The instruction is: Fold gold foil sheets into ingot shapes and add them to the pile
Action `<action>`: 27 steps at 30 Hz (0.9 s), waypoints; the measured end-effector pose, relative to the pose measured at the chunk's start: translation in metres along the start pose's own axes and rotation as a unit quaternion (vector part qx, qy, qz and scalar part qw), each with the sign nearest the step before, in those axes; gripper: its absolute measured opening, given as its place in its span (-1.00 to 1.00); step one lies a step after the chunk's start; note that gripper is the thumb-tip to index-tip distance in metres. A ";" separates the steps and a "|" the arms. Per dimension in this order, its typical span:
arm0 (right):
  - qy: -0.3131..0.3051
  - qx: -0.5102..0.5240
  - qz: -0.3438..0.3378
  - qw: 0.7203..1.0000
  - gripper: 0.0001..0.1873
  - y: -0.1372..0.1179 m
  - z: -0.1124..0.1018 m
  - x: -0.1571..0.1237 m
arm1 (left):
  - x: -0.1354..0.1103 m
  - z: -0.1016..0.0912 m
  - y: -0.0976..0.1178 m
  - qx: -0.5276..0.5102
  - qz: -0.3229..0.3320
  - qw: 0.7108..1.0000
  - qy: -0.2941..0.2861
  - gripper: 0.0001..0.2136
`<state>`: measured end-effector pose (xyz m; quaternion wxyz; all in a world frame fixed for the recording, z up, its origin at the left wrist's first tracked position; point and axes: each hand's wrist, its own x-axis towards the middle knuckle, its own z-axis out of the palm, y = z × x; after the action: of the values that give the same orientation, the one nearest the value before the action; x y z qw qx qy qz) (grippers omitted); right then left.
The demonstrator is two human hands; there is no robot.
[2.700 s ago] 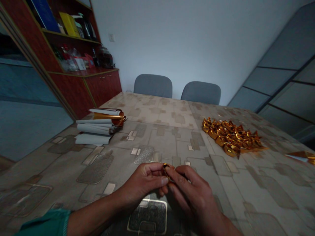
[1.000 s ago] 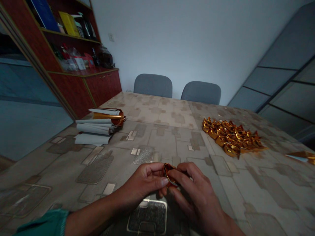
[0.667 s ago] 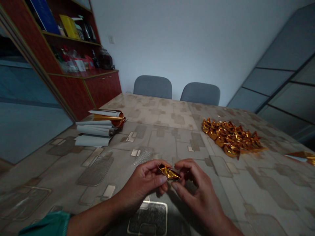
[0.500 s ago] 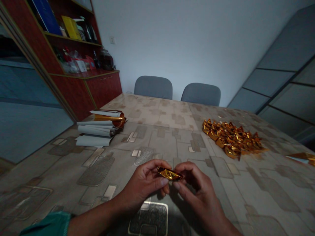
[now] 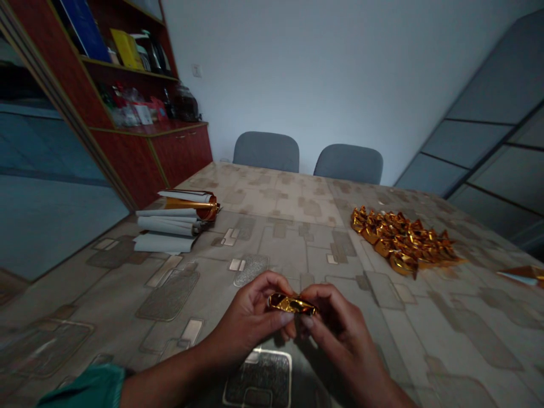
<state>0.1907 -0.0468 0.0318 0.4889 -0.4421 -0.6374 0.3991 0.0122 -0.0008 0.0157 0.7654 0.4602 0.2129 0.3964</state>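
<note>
Between my two hands, above the near part of the table, is a small folded gold foil paper ingot (image 5: 292, 304). My left hand (image 5: 259, 309) grips its left end with thumb and fingers. At the right end, my right hand (image 5: 338, 320) pinches it the same way. The ingot lies lengthwise from hand to hand, and its ends are partly covered by my fingers. Farther off to the right sits a cluster of finished-looking gold foil ingots (image 5: 402, 238), set close together in rows.
Stacked foil sheets (image 5: 168, 243), pale side out and some rolled, lie at the left of the table. A folded gold piece (image 5: 525, 274) is at the right edge. Two grey chairs (image 5: 267, 152) stand behind the patterned table (image 5: 289, 226). A red cabinet (image 5: 182, 153) is at back left.
The ingot has been tilted slightly between my fingers, and its upper face looks narrower. My left hand has shifted a little; both hands keep their hold.
</note>
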 end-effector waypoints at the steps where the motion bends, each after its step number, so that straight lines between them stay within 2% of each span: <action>1: -0.009 0.015 -0.004 1.000 -0.89 -0.002 0.000 0.000 | 0.000 0.000 0.000 0.000 0.004 1.000 -0.002 -0.71; 4: -0.025 0.038 -0.013 0.999 -0.83 -0.007 0.000 0.000 | 0.001 -0.002 -0.002 -0.004 0.007 1.000 -0.010 -0.72; 10: -0.025 -0.040 -0.025 0.999 -0.76 -0.005 -0.001 -0.002 | 0.004 -0.006 -0.005 -0.019 -0.034 0.999 -0.020 -0.67; 14: 0.012 -0.136 -0.118 0.984 -0.72 -0.004 -0.003 -0.001 | 0.004 -0.005 -0.002 -0.024 -0.063 0.998 -0.019 -0.65; 16: 0.005 -0.190 -0.169 0.967 -0.73 -0.005 -0.006 -0.001 | 0.004 -0.003 0.001 -0.039 -0.084 0.995 -0.024 -0.66; 18: -0.009 -0.238 -0.193 0.952 -0.76 -0.005 -0.008 -0.001 | 0.003 0.000 0.005 -0.059 -0.104 0.992 -0.028 -0.67; 22: -0.014 -0.298 -0.196 0.934 -0.82 -0.004 -0.009 -0.002 | 0.002 0.003 0.007 -0.065 -0.123 0.990 -0.033 -0.70; 27: -0.017 -0.315 -0.192 0.929 -0.86 -0.006 -0.006 -0.001 | 0.002 0.000 0.004 -0.051 -0.136 0.988 -0.047 -0.71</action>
<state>0.1956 -0.0488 0.0383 0.3808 -0.4354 -0.8113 0.0844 0.0117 0.0017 0.0194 0.8436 0.4054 0.2169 0.2773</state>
